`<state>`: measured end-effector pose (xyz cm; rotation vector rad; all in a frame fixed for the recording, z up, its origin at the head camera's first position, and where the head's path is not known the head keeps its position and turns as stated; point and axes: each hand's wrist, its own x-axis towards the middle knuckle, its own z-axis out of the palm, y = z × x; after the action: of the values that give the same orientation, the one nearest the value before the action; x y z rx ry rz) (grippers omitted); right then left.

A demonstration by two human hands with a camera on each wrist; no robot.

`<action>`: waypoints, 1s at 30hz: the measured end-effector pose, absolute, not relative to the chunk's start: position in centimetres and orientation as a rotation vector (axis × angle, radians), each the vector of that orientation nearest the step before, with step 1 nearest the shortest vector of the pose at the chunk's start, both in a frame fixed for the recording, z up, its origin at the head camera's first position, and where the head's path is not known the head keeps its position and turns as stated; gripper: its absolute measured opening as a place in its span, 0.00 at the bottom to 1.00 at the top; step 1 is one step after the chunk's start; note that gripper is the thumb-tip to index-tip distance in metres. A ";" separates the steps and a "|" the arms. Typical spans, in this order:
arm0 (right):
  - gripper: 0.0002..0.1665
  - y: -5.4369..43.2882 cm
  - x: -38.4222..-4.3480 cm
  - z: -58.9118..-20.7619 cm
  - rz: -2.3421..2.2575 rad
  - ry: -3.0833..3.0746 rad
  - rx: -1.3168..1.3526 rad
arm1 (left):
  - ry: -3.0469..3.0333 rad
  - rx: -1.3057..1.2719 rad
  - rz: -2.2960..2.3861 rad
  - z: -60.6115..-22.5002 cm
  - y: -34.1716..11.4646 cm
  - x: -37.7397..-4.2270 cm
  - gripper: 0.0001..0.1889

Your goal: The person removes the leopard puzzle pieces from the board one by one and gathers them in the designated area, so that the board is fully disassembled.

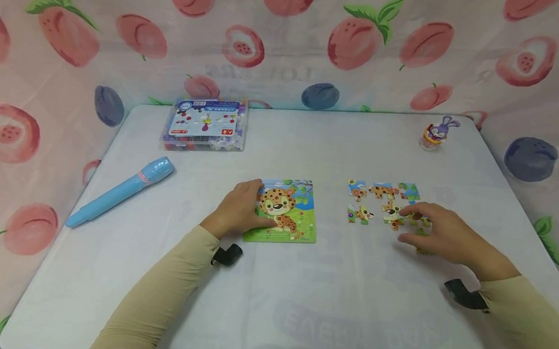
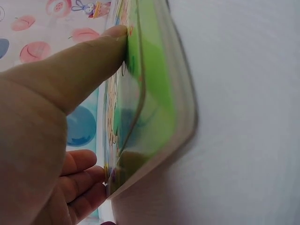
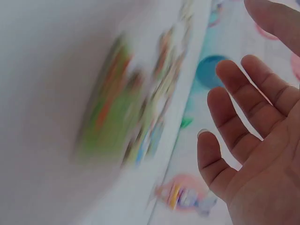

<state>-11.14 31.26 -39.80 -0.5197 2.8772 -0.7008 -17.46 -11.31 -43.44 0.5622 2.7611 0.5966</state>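
Observation:
In the head view my left hand (image 1: 234,210) rests at the left edge of a square leopard puzzle board (image 1: 301,217). The thumb (image 2: 101,54) lies on the board's face in the left wrist view, and the other fingertips (image 2: 96,176) touch its edge. The board lies flat, its picture partly covered by the hand. Over the loose puzzle pieces on the right hovers my right hand (image 1: 438,231), fingers apart and holding nothing. A leopard-face piece (image 1: 392,213) shows beside its fingertips, and further pieces are partly hidden under it. The pieces look blurred in the right wrist view.
A clear plastic case (image 1: 204,124) with a printed label stands at the back left. A light-blue, stick-shaped object (image 1: 119,193) lies at the left. Towards the back right is a small purple rabbit figure (image 1: 436,133). A peach-print cloth (image 1: 285,50) hangs behind the table.

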 end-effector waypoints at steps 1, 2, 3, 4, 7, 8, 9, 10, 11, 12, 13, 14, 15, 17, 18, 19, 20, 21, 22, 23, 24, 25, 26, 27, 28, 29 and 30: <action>0.29 30.6 -11.4 -39.8 -0.726 2.870 -0.543 | 2.761 0.561 0.597 -43.4 -11.3 -17.5 0.54; 0.29 30.0 -11.7 -39.8 -0.758 2.854 -0.566 | 2.761 0.560 0.597 -43.4 -11.3 -17.5 0.54; 0.29 29.3 -12.0 -39.8 -0.778 2.837 -0.581 | 2.760 0.560 0.596 -43.4 -11.3 -17.5 0.54; 0.29 28.7 -12.3 -39.9 -0.802 2.813 -0.591 | 2.759 0.560 0.594 -43.5 -11.3 -17.6 0.54; 0.29 27.1 -13.1 -40.1 -0.848 2.749 -0.593 | 2.756 0.564 0.590 -43.4 -11.2 -17.6 0.54; 0.29 26.6 -13.4 -40.1 -0.853 2.734 -0.598 | 2.755 0.565 0.589 -43.4 -11.2 -17.6 0.54; 0.30 26.1 -13.6 -40.2 -0.852 2.723 -0.605 | 2.754 0.564 0.588 -43.4 -11.2 -17.7 0.54; 0.29 25.6 -13.9 -40.2 -0.848 2.718 -0.611 | 2.753 0.565 0.588 -43.4 -11.2 -17.7 0.54; 0.29 25.1 -14.1 -40.3 -0.840 2.713 -0.622 | 2.750 0.566 0.587 -43.4 -11.2 -17.8 0.53; 0.29 24.7 -14.3 -40.3 -0.829 2.713 -0.635 | 2.745 0.569 0.585 -43.4 -11.3 -17.8 0.53; 0.28 24.2 -14.5 -40.4 -0.817 2.714 -0.659 | 2.739 0.576 0.587 -43.4 -11.4 -17.9 0.53; 0.28 23.8 -14.7 -40.4 -0.809 2.712 -0.677 | 2.730 0.577 0.590 -43.4 -11.5 -18.0 0.53; 0.27 23.4 -14.9 -40.3 -0.805 2.708 -0.689 | 2.716 0.575 0.605 -43.4 -11.6 -18.1 0.52; 0.28 22.5 -15.2 -40.3 -0.812 2.693 -0.715 | 2.681 0.569 0.640 -43.3 -11.9 -18.4 0.52; 0.28 22.1 -15.4 -40.3 -0.817 2.684 -0.730 | 2.660 0.568 0.660 -43.3 -12.1 -18.5 0.52; 0.29 21.6 -15.5 -40.3 -0.823 2.673 -0.745 | 2.640 0.570 0.680 -43.3 -12.3 -18.7 0.51; 0.29 21.1 -15.6 -40.3 -0.823 2.664 -0.751 | 2.617 0.567 0.698 -43.2 -12.5 -18.7 0.51; 0.30 20.5 -15.8 -40.3 -0.821 2.656 -0.761 | 2.599 0.569 0.715 -43.1 -12.6 -18.8 0.51; 0.30 20.1 -15.9 -40.4 -0.823 2.648 -0.776 | 2.586 0.576 0.720 -43.1 -12.7 -18.9 0.51; 0.30 19.6 -16.0 -40.5 -0.817 2.642 -0.786 | 2.575 0.581 0.722 -43.1 -12.8 -19.0 0.52; 0.30 19.1 -16.1 -40.5 -0.811 2.633 -0.798 | 2.567 0.585 0.726 -43.1 -12.8 -19.0 0.52; 0.30 18.7 -16.2 -40.6 -0.803 2.629 -0.813 | 2.561 0.586 0.730 -43.1 -12.9 -19.0 0.52; 0.29 18.3 -16.3 -40.7 -0.800 2.620 -0.832 | 2.558 0.581 0.735 -43.0 -12.9 -19.0 0.52; 0.29 18.0 -16.4 -40.9 -0.804 2.609 -0.852 | 2.557 0.578 0.738 -43.1 -12.9 -19.0 0.52; 0.28 17.6 -16.4 -41.0 -0.801 2.604 -0.869 | 2.556 0.576 0.740 -43.1 -12.9 -18.9 0.52; 0.28 17.3 -16.5 -41.1 -0.798 2.598 -0.878 | 2.555 0.575 0.740 -43.1 -12.9 -18.9 0.52; 0.28 17.0 -16.5 -41.1 -0.798 2.590 -0.894 | 2.553 0.574 0.741 -43.1 -12.9 -18.9 0.52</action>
<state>-16.53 16.96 -41.11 -0.8940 2.5900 -0.7981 -18.93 -12.93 -43.10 0.5742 2.5534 0.7409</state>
